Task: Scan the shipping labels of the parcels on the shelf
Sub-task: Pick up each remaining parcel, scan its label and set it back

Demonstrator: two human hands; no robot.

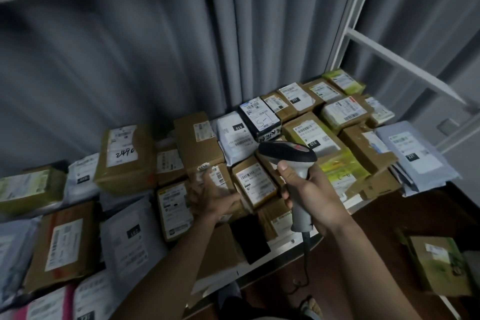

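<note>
1. The person's right hand (pixel 310 196), in the lower middle of the frame, is gripping the grey handle of a barcode scanner (pixel 291 161), with the fingers wrapped round it and the thumb lying up the front of the handle.
2. The scanner's dark head is pointing toward the upper left, out over the parcels, and its cable (pixel 306 252) is hanging down from the base of the handle.
3. The left hand (pixel 211 196), just left of centre, is blurred; its fingers are looking spread and relaxed over a brown box (pixel 220 176) with a white label, and whether they are touching it cannot be told.
4. The parcels are lying packed side by side on a white shelf (pixel 285 244) that is running from the lower left to the middle right of the frame.
5. A small box with a barcode label (pixel 255 182) is sitting between the two hands, beside the scanner handle.
6. A black box marked by hand (pixel 261 118) is lying in the back row, above the scanner head.
7. A tall brown box with handwritten digits (pixel 124 157) is standing at centre left.
8. A grey curtain (pixel 155 47) is hanging behind the shelf.
9. Another labelled box (pixel 439 265) is lying at the lower right, below the shelf level.
</note>
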